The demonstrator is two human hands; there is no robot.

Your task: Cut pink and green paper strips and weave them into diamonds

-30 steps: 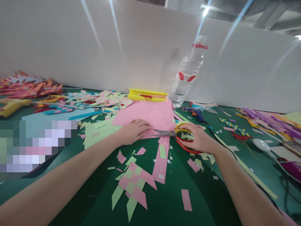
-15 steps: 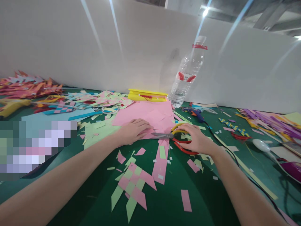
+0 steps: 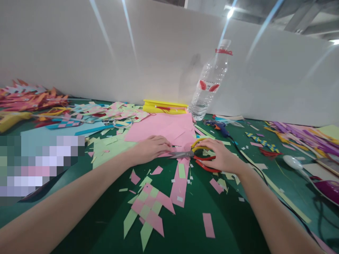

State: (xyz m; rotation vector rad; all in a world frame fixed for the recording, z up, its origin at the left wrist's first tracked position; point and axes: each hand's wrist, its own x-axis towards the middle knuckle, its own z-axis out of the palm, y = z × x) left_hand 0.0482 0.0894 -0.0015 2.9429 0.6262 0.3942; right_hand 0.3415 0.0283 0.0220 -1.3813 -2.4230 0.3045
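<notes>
My right hand (image 3: 222, 155) has its fingers in the handles of a pair of scissors (image 3: 205, 163), one loop yellow and one red. The blades point left, slightly apart, at the near edge of a pink paper sheet (image 3: 164, 127). Bent over that same edge, my left hand (image 3: 150, 150) grips the pink paper just beyond the blade tips; its fingertips are partly hidden. Nearer me lies a woven pink and green paper fish (image 3: 148, 203). A pink paper strip (image 3: 178, 188) runs toward me from under the scissors.
A clear plastic bottle (image 3: 209, 83) leans by the grey wall, beside a yellow roll (image 3: 165, 107). Paper scraps are strewn about. At right are a blue glue gun (image 3: 221, 127) with a black cord and a white spoon (image 3: 292, 162). A pale green sheet (image 3: 106, 151) lies left.
The scissors have shifted slightly left, their blades a little further apart. My left hand stays on the pink paper. The whole view has moved slightly.
</notes>
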